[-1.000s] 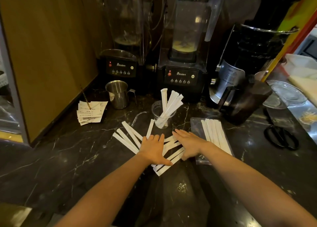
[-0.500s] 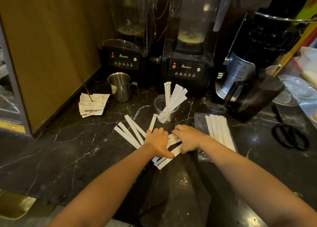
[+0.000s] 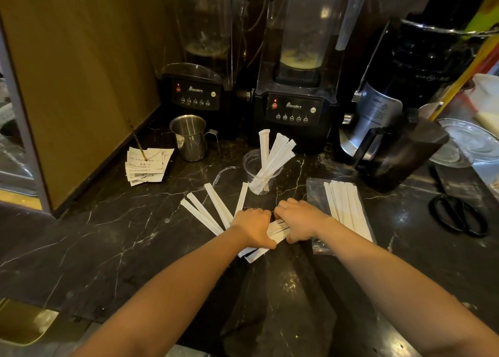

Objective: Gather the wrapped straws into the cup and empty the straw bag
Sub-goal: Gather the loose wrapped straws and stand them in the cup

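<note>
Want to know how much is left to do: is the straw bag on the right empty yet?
Not empty. The clear straw bag lies flat on the counter with a row of wrapped straws inside it.

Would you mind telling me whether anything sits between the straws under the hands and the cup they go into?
Nothing visible blocks the way. The cup stands just beyond the left hand and right hand, which are bunching straws on the counter. One loose straw lies on the bare counter between, flat and low.
</note>
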Demonstrator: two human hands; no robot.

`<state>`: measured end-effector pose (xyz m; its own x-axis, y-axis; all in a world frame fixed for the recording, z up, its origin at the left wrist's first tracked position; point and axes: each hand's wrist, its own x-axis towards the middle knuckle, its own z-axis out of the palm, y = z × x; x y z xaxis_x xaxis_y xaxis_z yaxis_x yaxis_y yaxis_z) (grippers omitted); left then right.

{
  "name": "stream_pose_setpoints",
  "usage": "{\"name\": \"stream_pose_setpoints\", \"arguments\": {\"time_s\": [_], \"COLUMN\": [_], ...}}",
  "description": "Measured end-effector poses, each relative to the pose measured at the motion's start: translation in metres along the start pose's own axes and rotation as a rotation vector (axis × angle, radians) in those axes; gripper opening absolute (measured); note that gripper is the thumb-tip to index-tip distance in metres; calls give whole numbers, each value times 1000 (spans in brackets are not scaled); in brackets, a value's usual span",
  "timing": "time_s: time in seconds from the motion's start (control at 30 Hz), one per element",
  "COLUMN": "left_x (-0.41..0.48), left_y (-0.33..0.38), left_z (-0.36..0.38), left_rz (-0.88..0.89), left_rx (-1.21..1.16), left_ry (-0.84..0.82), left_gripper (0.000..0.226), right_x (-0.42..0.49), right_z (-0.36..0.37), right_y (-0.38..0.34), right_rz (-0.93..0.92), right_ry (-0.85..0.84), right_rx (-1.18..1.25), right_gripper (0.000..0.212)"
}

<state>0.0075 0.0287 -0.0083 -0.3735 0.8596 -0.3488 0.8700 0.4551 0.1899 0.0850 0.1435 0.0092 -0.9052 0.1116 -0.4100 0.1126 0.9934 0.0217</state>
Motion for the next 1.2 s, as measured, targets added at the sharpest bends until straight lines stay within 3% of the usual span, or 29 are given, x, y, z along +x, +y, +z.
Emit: {"name": "stream_pose_setpoints", "arguments": {"time_s": [0.5,0.8,1.2], "left_x": [-10,-22,-31], "left_y": [5,12,9], "left_z": [11,15,-7], "left_rz": [-60,-49,-49], "left_rx": [-5,27,-35], "left_ry": [-61,-6,-108], "left_gripper": [51,44,33], "right_x": [-8,-15,-29], "right_z": [2,10,6], "right_y": [-12,-18,-19], "right_rz": [-43,-33,5], "right_ry": [-28,1,-11], "right_rx": [-84,-95,89], "right_gripper": [40,30,26]}}
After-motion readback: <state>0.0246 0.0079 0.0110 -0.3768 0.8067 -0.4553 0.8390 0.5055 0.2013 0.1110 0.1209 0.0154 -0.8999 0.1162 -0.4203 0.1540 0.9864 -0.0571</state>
